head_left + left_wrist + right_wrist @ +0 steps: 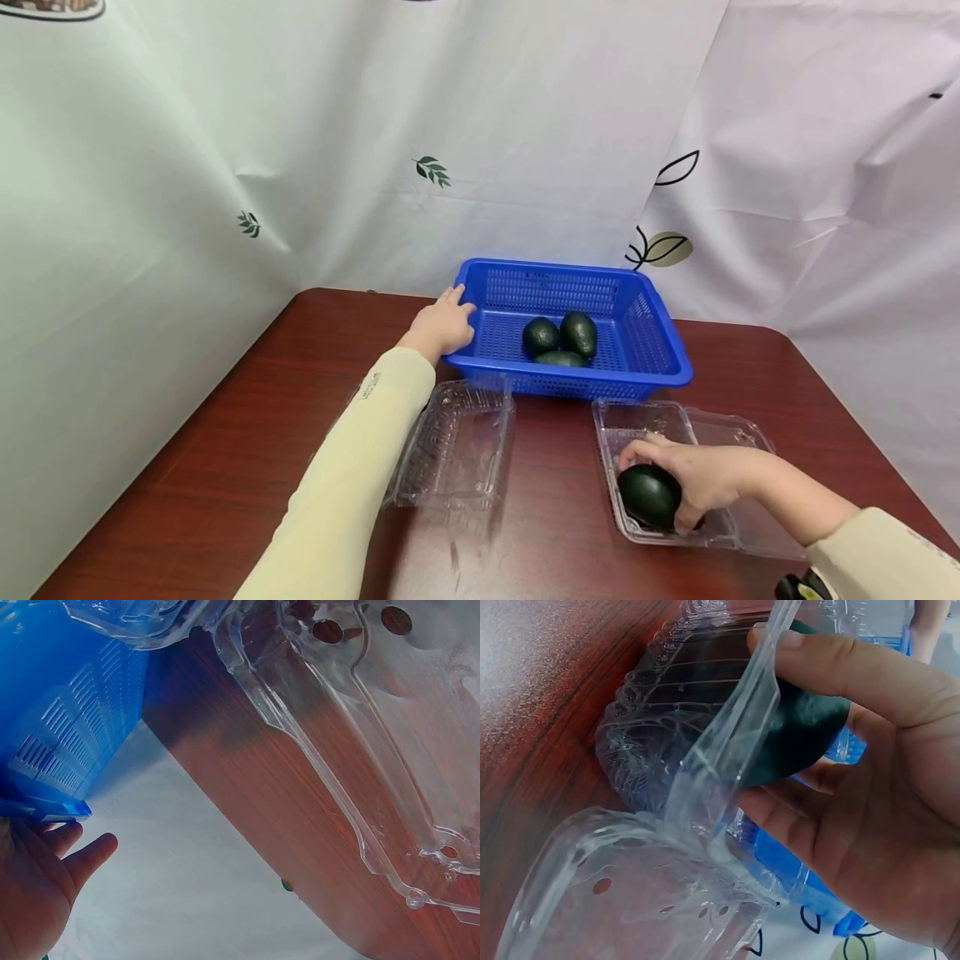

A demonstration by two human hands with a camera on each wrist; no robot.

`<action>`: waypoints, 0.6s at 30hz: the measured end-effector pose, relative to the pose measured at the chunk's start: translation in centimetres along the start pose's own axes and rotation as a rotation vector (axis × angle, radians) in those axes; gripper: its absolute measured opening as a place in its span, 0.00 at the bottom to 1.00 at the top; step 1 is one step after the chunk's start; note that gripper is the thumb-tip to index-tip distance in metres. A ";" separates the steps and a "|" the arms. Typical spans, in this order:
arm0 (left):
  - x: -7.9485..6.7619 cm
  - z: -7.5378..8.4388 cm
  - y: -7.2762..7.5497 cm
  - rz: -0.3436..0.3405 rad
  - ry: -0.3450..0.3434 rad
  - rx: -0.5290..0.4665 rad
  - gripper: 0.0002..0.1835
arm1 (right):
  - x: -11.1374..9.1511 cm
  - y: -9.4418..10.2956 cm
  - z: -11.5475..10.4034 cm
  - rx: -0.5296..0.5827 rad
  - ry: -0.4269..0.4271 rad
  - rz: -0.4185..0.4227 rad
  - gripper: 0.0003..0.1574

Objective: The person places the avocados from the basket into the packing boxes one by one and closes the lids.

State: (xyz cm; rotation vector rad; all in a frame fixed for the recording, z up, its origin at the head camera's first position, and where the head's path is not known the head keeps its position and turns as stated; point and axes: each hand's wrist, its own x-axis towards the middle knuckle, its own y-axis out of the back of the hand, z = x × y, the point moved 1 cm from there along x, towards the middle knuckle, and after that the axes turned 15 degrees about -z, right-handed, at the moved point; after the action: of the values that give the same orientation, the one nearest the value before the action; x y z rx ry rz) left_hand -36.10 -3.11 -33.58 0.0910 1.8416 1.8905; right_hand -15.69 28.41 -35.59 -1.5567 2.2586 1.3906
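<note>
Inside the right-hand clear plastic clamshell container (611, 492), my right hand (697, 479) grips a dark green avocado (649, 495), thumb on one side and fingers on the other. The right wrist view shows the avocado (799, 731) partly behind the container's clear wall. My left hand (444, 325) rests at the left rim of a blue plastic basket (652, 333), its visible fingers loosely extended. Three avocados lie in the basket, among them a round one (541, 337), an upright one (579, 334) and one partly hidden by the front rim (561, 359).
Another clear clamshell container (457, 450) lies open under my left forearm, in front of the basket. The right container's lid (765, 517) is folded out to the right. A white patterned cloth (525, 125) hangs behind the dark red wooden table (247, 417).
</note>
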 end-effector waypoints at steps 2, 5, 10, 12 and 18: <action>0.0 0.0 0.0 0.000 0.000 0.003 0.28 | 0.0 0.0 0.0 0.006 0.000 -0.005 0.47; 0.1 0.0 0.0 0.001 -0.003 0.003 0.28 | 0.0 0.1 0.0 0.018 -0.007 -0.014 0.48; 0.0 0.0 0.0 0.002 -0.003 0.004 0.28 | 0.0 0.2 0.1 0.024 -0.009 -0.021 0.49; 0.0 0.0 0.0 0.000 -0.003 0.002 0.28 | 0.0 0.1 0.2 0.023 -0.003 -0.018 0.49; 0.2 -0.1 0.0 0.003 -0.005 -0.004 0.27 | -0.1 0.2 0.3 0.074 -0.001 -0.017 0.47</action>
State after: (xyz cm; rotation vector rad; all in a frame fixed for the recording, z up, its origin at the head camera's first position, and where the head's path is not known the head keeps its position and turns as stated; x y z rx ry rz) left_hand -36.28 -3.10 -33.59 0.0971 1.8353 1.8945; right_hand -15.93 28.69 -35.58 -1.5484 2.2632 1.2885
